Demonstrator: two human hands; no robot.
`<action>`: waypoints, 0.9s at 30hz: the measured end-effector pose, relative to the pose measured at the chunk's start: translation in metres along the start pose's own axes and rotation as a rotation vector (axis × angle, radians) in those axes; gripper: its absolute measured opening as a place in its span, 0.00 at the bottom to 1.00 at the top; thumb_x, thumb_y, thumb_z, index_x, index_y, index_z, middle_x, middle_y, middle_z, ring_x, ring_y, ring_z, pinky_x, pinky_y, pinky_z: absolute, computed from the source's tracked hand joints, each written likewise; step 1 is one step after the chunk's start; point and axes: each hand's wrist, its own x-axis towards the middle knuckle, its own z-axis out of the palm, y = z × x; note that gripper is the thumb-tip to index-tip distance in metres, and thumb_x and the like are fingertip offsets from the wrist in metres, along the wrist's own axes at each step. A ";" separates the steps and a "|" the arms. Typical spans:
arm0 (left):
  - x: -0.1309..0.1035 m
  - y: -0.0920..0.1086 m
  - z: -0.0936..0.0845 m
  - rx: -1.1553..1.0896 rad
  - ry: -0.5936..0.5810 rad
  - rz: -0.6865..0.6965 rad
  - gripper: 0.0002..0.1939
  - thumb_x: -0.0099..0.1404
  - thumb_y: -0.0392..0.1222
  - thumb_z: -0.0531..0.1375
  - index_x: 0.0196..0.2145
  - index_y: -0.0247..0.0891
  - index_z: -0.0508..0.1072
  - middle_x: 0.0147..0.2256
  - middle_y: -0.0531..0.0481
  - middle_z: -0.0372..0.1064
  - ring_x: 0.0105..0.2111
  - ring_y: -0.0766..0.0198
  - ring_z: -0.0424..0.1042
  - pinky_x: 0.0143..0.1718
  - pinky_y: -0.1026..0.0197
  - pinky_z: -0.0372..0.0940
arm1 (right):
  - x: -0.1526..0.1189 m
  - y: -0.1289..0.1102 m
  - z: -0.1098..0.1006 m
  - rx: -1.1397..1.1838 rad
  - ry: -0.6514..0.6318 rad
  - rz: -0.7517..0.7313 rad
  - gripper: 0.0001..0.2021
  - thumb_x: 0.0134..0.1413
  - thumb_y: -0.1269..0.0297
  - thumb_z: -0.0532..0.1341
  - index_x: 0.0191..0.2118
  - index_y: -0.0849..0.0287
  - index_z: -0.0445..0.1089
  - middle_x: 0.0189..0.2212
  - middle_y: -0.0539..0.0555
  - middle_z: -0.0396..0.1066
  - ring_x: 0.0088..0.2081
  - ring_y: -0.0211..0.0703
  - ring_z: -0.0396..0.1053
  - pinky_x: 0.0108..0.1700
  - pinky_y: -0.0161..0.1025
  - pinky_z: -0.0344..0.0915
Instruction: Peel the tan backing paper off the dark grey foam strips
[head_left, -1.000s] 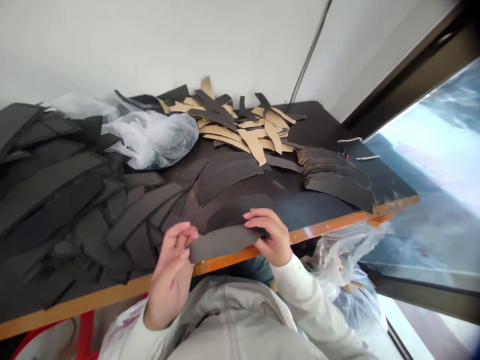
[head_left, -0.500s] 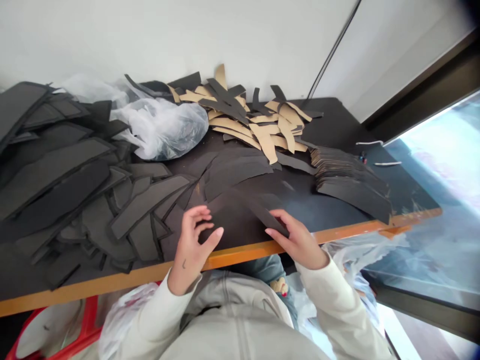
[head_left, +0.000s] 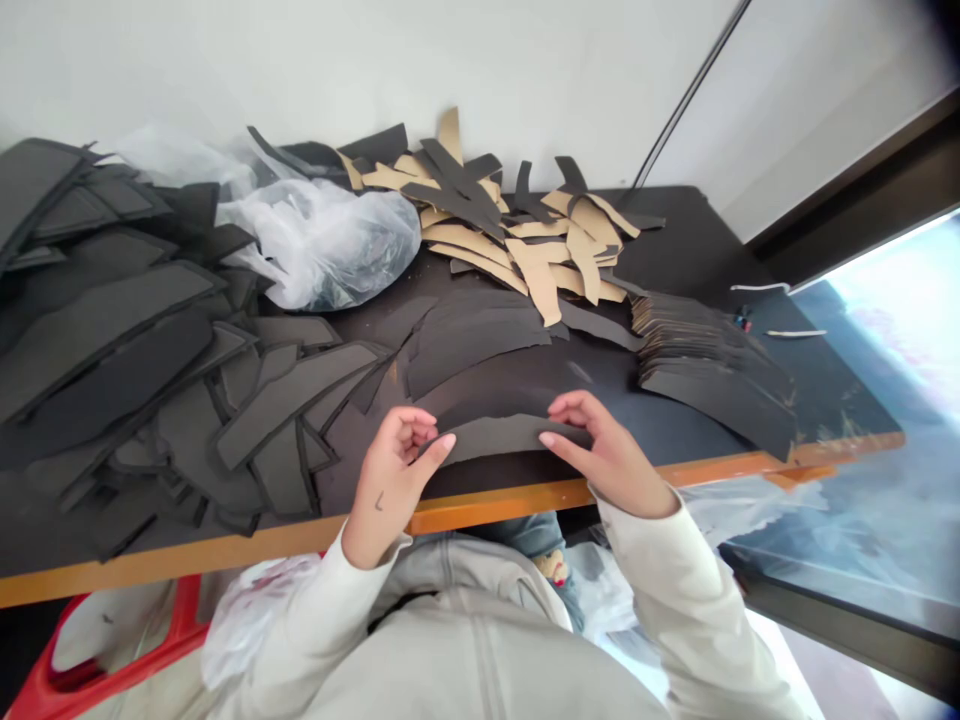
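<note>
A curved black strip (head_left: 499, 438) is stretched between my two hands, just above the table's front edge. My left hand (head_left: 401, 460) pinches its left end, thumb on top. At the other end, my right hand (head_left: 596, 445) grips it between thumb and fingers. Behind the strip lie overlapping black curved pieces (head_left: 480, 335) on the dark table. A fanned stack of black strips (head_left: 705, 385) with tan edges sits to the right of my right hand.
Thick black foam-like pieces (head_left: 105, 330) are heaped at the left. A clear plastic bag (head_left: 330, 245) sits behind them. Loose tan and black strips (head_left: 536, 275) lie along the wall. Orange edging (head_left: 495, 505) borders the table; a red frame (head_left: 184, 610) stands below.
My left hand has closed on the strip's left end. The strip, which was blurred and held only in my right hand, is now level between both hands. The view has shifted slightly.
</note>
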 end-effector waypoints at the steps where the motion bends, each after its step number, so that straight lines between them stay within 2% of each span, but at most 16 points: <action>1: 0.003 0.001 0.001 0.032 0.008 0.013 0.13 0.58 0.46 0.66 0.36 0.40 0.68 0.31 0.53 0.68 0.34 0.65 0.71 0.38 0.62 0.66 | 0.005 -0.001 0.001 -0.007 0.040 0.007 0.12 0.54 0.54 0.63 0.40 0.52 0.64 0.36 0.52 0.73 0.41 0.46 0.74 0.45 0.43 0.69; 4: 0.010 0.007 0.004 0.213 0.020 0.071 0.08 0.61 0.46 0.63 0.34 0.40 0.71 0.31 0.52 0.70 0.31 0.65 0.71 0.35 0.63 0.65 | 0.024 -0.004 0.004 -0.064 0.112 -0.005 0.12 0.52 0.54 0.64 0.38 0.53 0.64 0.34 0.51 0.73 0.39 0.46 0.74 0.44 0.42 0.68; 7: 0.013 0.008 0.008 0.404 0.046 0.147 0.05 0.63 0.43 0.61 0.33 0.40 0.72 0.29 0.53 0.72 0.29 0.65 0.70 0.34 0.62 0.65 | 0.039 0.000 0.009 -0.081 0.101 -0.042 0.13 0.51 0.54 0.64 0.36 0.53 0.63 0.35 0.51 0.73 0.40 0.47 0.74 0.44 0.42 0.68; 10: 0.016 0.005 0.009 0.496 0.055 0.206 0.04 0.64 0.42 0.60 0.33 0.41 0.72 0.29 0.53 0.72 0.28 0.65 0.69 0.34 0.62 0.64 | 0.046 0.007 0.013 -0.110 0.065 -0.040 0.12 0.51 0.55 0.64 0.38 0.53 0.64 0.34 0.51 0.74 0.40 0.47 0.74 0.43 0.42 0.67; 16: 0.022 -0.005 0.008 0.505 0.043 0.178 0.03 0.63 0.42 0.62 0.33 0.40 0.74 0.29 0.52 0.73 0.28 0.64 0.71 0.34 0.61 0.65 | 0.046 0.014 0.015 -0.183 0.008 -0.023 0.11 0.54 0.57 0.63 0.41 0.52 0.67 0.33 0.50 0.74 0.39 0.46 0.74 0.42 0.42 0.65; 23: 0.023 -0.003 0.009 0.456 0.047 0.136 0.03 0.61 0.40 0.63 0.32 0.40 0.75 0.28 0.53 0.74 0.26 0.65 0.70 0.32 0.62 0.65 | 0.048 0.014 0.012 -0.211 -0.036 0.016 0.10 0.55 0.57 0.62 0.42 0.51 0.67 0.35 0.49 0.75 0.40 0.46 0.74 0.42 0.41 0.64; 27: 0.022 -0.003 0.010 0.460 0.044 0.129 0.02 0.61 0.39 0.63 0.31 0.39 0.75 0.27 0.53 0.73 0.25 0.66 0.70 0.31 0.64 0.64 | 0.049 0.014 0.013 -0.251 -0.030 0.027 0.08 0.56 0.57 0.61 0.41 0.51 0.66 0.37 0.49 0.76 0.39 0.45 0.74 0.38 0.38 0.62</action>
